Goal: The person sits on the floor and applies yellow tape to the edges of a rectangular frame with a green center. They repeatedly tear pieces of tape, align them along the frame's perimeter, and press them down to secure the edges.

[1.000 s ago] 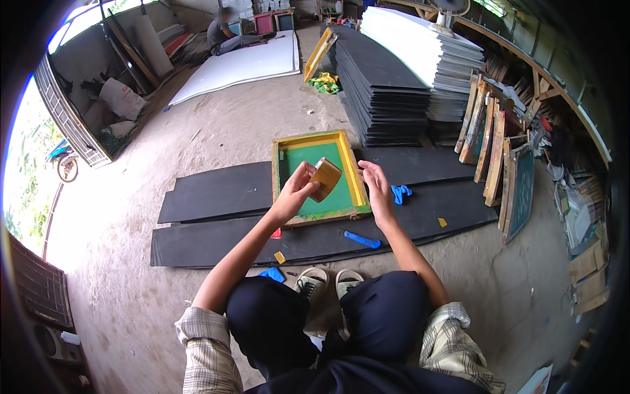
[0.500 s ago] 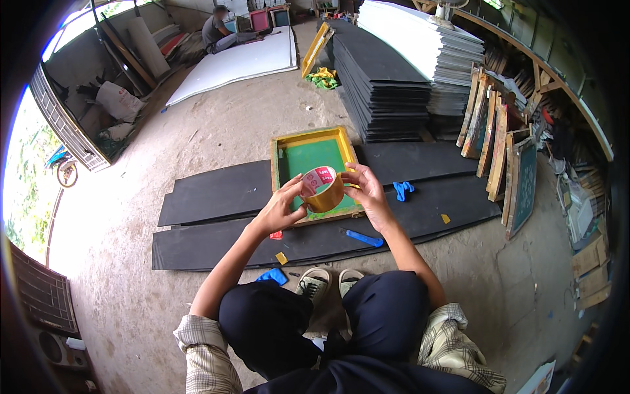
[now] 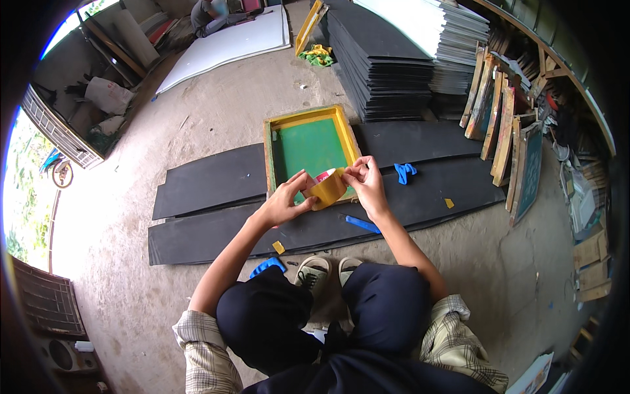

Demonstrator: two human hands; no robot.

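A roll of yellow-brown packing tape (image 3: pixel 327 192) is held up above the near edge of a screen printing frame. My left hand (image 3: pixel 289 200) grips the roll's left side between thumb and fingers. At its right side, my right hand (image 3: pixel 365 184) pinches with thumb and forefinger at the tape's edge; whether a loose end is between them is too small to see. The screen printing frame (image 3: pixel 346 125), yellow-edged with a green mesh, lies flat on black sheets (image 3: pixel 210 186). Below my right hand lies a blue utility knife (image 3: pixel 362 224).
Blue cloth scraps (image 3: pixel 405 173) and small tape pieces (image 3: pixel 279 247) lie around. Tall stacks of black sheets (image 3: pixel 387 79) and white sheets (image 3: pixel 453 46) stand at the back right, beside leaning wooden frames (image 3: pixel 502 131). Another person (image 3: pixel 213 16) sits by a white sheet (image 3: pixel 230 52) at the far left.
The tape roll has tilted, so its outer face shows more. My right fingers have drawn together into a pinch at its edge. The whole view has tipped slightly downward.
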